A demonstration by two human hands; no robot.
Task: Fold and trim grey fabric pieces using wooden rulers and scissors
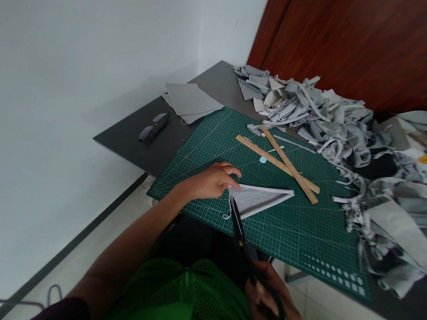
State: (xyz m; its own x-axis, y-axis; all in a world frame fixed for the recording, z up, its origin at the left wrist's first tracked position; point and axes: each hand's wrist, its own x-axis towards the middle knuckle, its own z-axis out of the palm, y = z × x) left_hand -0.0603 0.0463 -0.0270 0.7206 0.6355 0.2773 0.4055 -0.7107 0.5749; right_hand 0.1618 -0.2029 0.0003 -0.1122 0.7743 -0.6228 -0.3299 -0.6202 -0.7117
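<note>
A grey triangular fabric piece [257, 200] with pale edging lies on the green cutting mat [216, 144] near its front edge. The fingertips of my left hand [216, 180] pinch the fabric at its left corner. Black scissors [240, 240] are in my right hand [270, 302], whose fingers wrap round the handles below the mat's front edge. Their blade tips point up at the fabric's left side, beside a small curled strip [226, 216]. Whether the blades touch the fabric cannot be made out.
Two wooden rulers [277, 161] cross on the mat. A heap of grey fabric pieces [306, 104] lies behind, with more scraps [404, 226] at right. Flat grey sheets [192, 100] and sunglasses [155, 126] are at left. White wall at left.
</note>
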